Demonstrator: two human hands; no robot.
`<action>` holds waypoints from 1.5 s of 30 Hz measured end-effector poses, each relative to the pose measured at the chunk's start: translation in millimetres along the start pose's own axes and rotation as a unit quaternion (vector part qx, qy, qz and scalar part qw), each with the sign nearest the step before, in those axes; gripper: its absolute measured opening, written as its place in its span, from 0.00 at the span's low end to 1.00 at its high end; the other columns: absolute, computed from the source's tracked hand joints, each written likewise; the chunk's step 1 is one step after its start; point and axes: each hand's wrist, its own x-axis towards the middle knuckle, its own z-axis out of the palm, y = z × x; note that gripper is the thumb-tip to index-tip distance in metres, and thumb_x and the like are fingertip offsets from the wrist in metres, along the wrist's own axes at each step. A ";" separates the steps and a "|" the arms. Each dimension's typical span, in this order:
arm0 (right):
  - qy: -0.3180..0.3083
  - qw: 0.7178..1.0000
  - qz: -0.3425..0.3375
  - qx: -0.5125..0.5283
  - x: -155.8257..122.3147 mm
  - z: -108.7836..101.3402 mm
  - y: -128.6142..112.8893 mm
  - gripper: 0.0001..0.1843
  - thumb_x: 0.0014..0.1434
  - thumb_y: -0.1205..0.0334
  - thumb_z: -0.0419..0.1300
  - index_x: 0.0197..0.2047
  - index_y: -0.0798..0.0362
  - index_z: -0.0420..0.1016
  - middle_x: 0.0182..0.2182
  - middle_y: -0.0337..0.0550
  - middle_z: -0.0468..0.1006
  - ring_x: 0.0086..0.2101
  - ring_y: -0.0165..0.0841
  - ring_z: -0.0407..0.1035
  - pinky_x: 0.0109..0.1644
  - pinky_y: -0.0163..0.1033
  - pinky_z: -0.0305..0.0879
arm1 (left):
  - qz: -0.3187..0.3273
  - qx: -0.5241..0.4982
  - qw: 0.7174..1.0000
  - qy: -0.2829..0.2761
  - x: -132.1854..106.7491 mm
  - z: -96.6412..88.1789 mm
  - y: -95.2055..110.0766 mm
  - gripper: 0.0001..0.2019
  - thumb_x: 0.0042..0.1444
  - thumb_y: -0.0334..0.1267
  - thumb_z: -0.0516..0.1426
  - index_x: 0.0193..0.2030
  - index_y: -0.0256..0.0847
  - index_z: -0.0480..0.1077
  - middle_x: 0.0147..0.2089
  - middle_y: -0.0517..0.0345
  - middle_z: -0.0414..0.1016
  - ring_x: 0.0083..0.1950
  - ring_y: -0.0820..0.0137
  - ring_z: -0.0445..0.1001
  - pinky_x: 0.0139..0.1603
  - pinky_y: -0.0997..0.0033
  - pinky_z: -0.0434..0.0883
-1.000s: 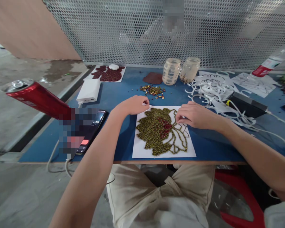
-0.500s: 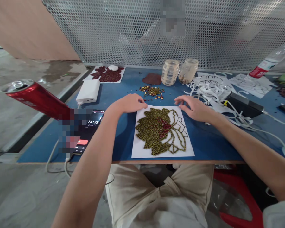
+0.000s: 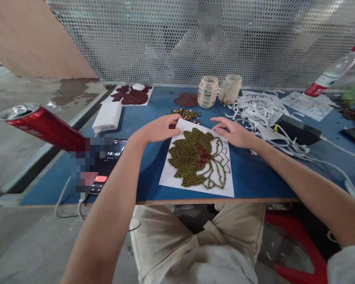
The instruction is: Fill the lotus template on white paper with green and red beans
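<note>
A white sheet of paper (image 3: 169, 176) lies before me, turned slightly, bearing a flower picture made of green mung beans (image 3: 183, 157) with a patch of dark red beans (image 3: 203, 156) at its middle. Petals on its right are outlined, some in beans and some only in printed line. My left hand (image 3: 161, 128) pinches the sheet's top left corner between thumb and fingers, and that corner looks a little raised. At the top right edge, my right hand (image 3: 232, 132) has its fingers stretched out and apart, close to or touching the paper; exact contact cannot be told.
Loose mixed beans (image 3: 187, 114) lie behind the sheet, near two jars (image 3: 208, 92). To the right are paper strips (image 3: 262, 114), a black box (image 3: 298, 130) with cables and a tilted bottle (image 3: 322, 83). Leftward stand a red can (image 3: 47, 128), a phone (image 3: 109, 157) and a white power bank (image 3: 108, 115).
The sheet has turned slightly clockwise, its top left corner moving up and away. My left hand has closed on that corner. My right hand has shifted slightly left along the top edge.
</note>
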 end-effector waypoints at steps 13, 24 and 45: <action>-0.038 0.994 0.106 -0.009 -15.5 -27.9 -9.3 0.36 0.67 0.43 0.66 0.71 0.52 0.73 0.44 0.52 0.91 0.40 0.48 0.82 0.48 0.55 0.76 | -0.213 -0.022 0.953 -0.213 -11.1 -18.1 13.3 0.12 0.55 0.50 0.64 0.35 0.43 0.79 0.40 0.54 0.87 0.29 0.71 0.76 0.30 0.69 0.65; -0.050 0.993 0.102 0.010 -17.5 -33.3 -9.7 0.39 0.63 0.43 0.69 0.71 0.52 0.70 0.42 0.50 0.90 0.46 0.50 0.82 0.58 0.60 0.74 | -0.219 0.005 0.938 -0.268 -14.3 -22.4 7.8 0.16 0.51 0.52 0.69 0.42 0.47 0.85 0.25 0.61 0.73 0.27 0.70 0.66 0.31 0.68 0.60; -0.122 0.985 0.098 -0.073 -20.6 -32.6 -36.7 0.25 0.67 0.32 0.63 0.42 0.47 0.74 0.20 0.37 0.74 0.23 0.36 0.67 0.32 0.45 0.59 | -0.060 0.160 0.985 0.029 6.8 4.8 -6.0 0.15 0.71 0.46 0.56 0.53 0.43 0.80 0.55 0.51 0.87 0.53 0.63 0.82 0.57 0.64 0.73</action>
